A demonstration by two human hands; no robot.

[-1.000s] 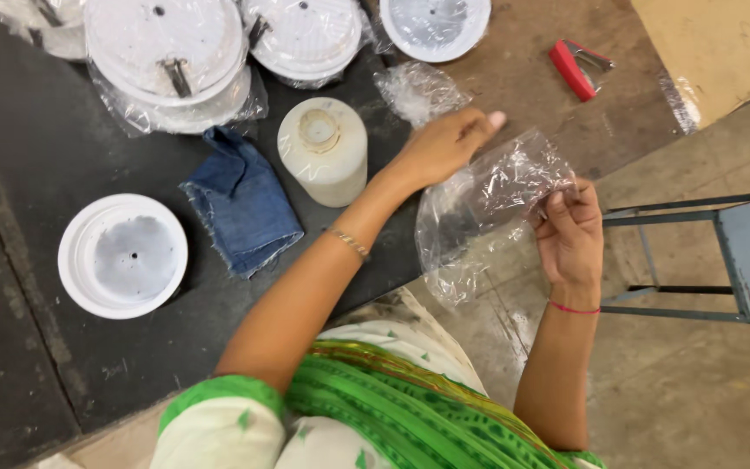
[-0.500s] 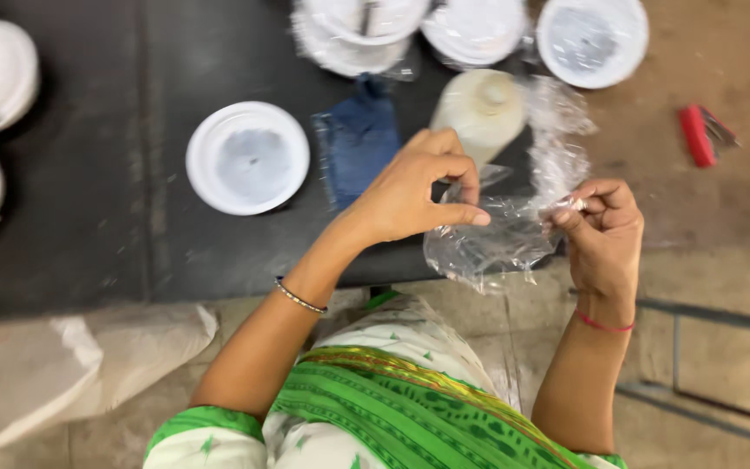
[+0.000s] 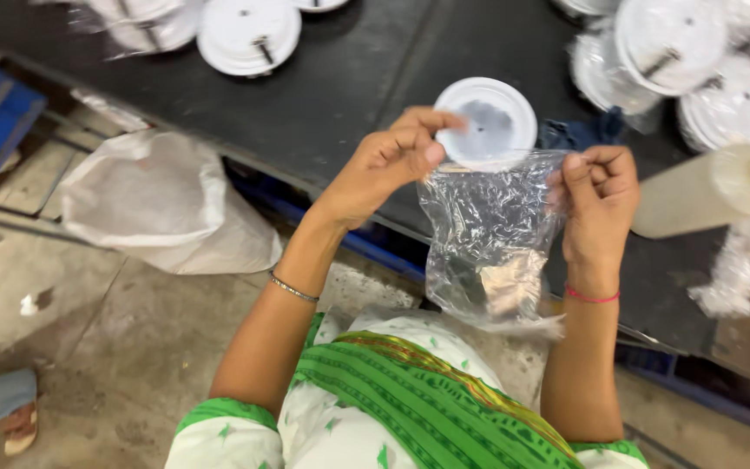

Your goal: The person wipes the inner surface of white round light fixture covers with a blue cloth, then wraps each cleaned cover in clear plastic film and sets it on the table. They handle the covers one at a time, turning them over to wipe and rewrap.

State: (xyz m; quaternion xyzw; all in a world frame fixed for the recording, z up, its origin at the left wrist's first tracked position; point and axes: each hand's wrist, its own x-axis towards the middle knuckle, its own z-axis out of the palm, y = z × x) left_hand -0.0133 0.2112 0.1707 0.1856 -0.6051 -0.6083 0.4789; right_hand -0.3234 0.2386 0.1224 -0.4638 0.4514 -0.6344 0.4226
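You hold a clear plastic bag (image 3: 492, 243) by its top edge, pulled taut between both hands above the near edge of the dark desk (image 3: 349, 95). A second ago your left hand (image 3: 392, 161) was stretched out toward the desk with fingers loose; half a second ago it had closed on the bag. Now its thumb and fingers pinch the bag's left corner, while your right hand (image 3: 601, 195) pinches the right corner, fingers curled tight. The mouth has gone from bunched to drawn out flat and straight, which looks like a bag readied for opening.

The bag is thin, transparent and heavily creased, glinting in the light; it hangs down from your hands toward your lap, its lower part crumpled and seemingly empty. Directly behind the bag, on the desk, lies a white round lid (image 3: 486, 122), with a blue cloth (image 3: 579, 135) just to the bag's right and a cream roll (image 3: 709, 195) beyond that.
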